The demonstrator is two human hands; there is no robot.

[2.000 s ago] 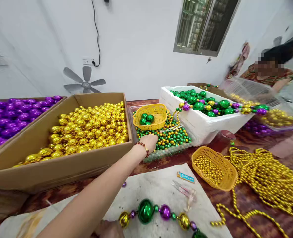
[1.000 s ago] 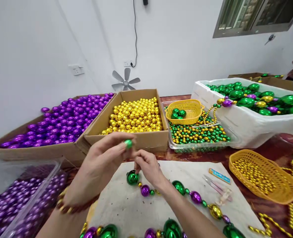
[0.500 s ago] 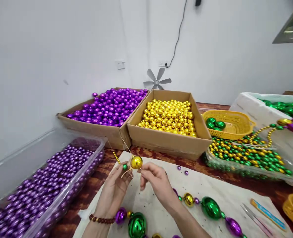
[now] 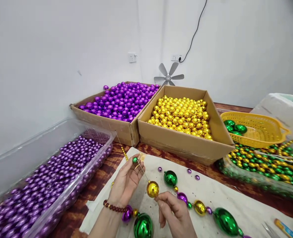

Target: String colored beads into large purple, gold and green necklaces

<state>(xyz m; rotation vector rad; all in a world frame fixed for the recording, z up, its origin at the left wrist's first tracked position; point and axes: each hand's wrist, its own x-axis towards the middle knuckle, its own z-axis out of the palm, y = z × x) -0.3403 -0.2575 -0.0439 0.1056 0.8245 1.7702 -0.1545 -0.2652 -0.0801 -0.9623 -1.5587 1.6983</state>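
My left hand (image 4: 126,181), palm up with a brown bead bracelet (image 4: 114,207) at its wrist, pinches a small shiny green bead (image 4: 135,160) between thumb and forefinger; its other fingers are loosely curled. A thin cord (image 4: 143,171) runs taut from that bead down to a gold ball (image 4: 152,189). At the ball's lower edge, the thumb and forefinger of my right hand (image 4: 175,213) close on the cord end, mostly hidden by the fingertips. Beneath both hands lies a strand of large green (image 4: 226,221), purple and gold beads on a white cloth (image 4: 104,215).
Behind stand cardboard boxes of purple balls (image 4: 121,102) and gold balls (image 4: 181,115). A clear bin (image 4: 111,138) of small purple beads is at left. At right, a yellow basket (image 4: 263,129) sits over mixed green and gold beads (image 4: 268,162). Scissors (image 4: 269,228) and a cutter (image 4: 285,228) lie front right.
My right hand has drawn the gold ball down and away from my left fingers, stretching the cord between them. The whole view has shifted, so the surroundings appear further right.
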